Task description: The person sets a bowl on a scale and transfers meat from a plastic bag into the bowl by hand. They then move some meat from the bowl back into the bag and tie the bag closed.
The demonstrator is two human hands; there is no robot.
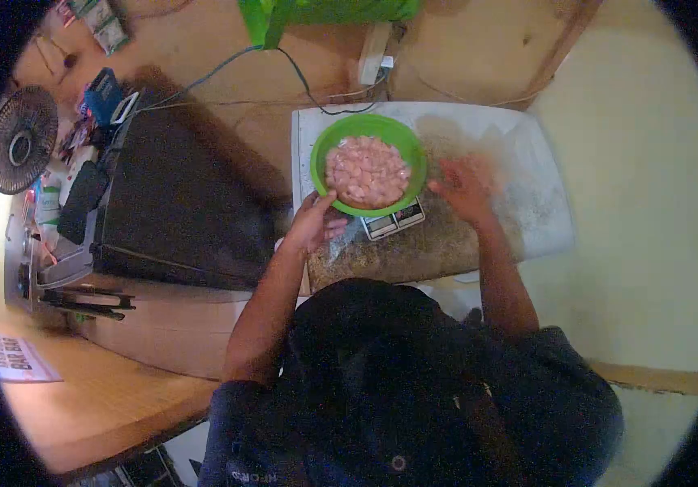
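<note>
A wooden counter (105, 398) runs along the left, and a dark box-shaped machine (178, 203) stands on it. To the right of the machine lies a white board (527, 203), strewn with brownish crumbs on its near half.

A green bowl (329, 146) stands at the board's left end, on top of a small scale (394, 221). The bowl is round, so it has no long axis. It sits level with its mouth facing up, filled with pink chunks (367, 170). Only the scale's near edge shows from under the bowl. Its long side runs left to right, rising slightly to the right, and its panel faces the person.

The left hand (314, 221) grasps the bowl's near-left rim, thumb on top and fingers curled below. The right hand (464, 188) is blurred. It is released and holds nothing, fingers spread over the board just right of the bowl.

A small fan (20, 140) stands at the far left.
</note>
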